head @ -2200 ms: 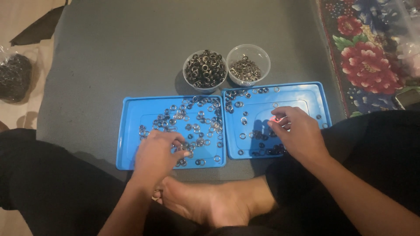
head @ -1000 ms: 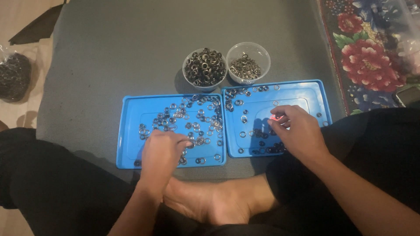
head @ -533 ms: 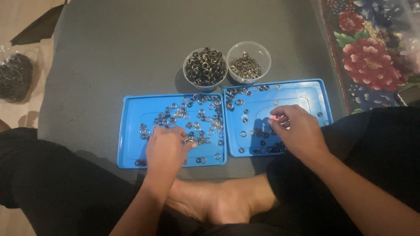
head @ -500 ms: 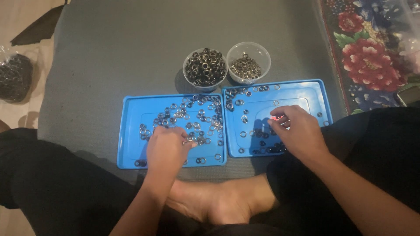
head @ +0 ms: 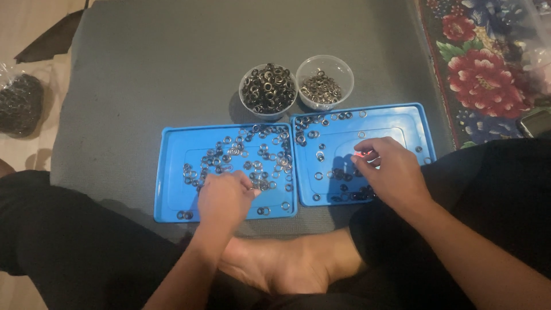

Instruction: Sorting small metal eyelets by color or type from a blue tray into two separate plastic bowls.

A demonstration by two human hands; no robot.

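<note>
Two blue plastic trays lie side by side on a grey mat. The left tray [head: 172, 172] carries many small metal rings [head: 261, 158] scattered over its middle and right. My left hand [head: 225, 198] rests on that tray's lower part, fingers curled down among the rings; whether it pinches one is hidden. The right tray [head: 413, 123] holds fewer rings [head: 314, 138], mostly at its left and bottom. My right hand [head: 390, 172] sits over the right tray, thumb and fingertips pinched together on a small ring.
Two clear cups stand behind the trays: one [head: 267, 89] heaped with dark rings, one [head: 324, 86] with smaller pieces. A bag of dark parts [head: 20, 103] lies far left. A floral rug [head: 488, 69] is at right. My crossed legs and bare foot [head: 287, 267] are below.
My left hand has slid rightward along the left tray's lower part, toward the cluster of rings. My right hand has stayed in place, still pinched.
</note>
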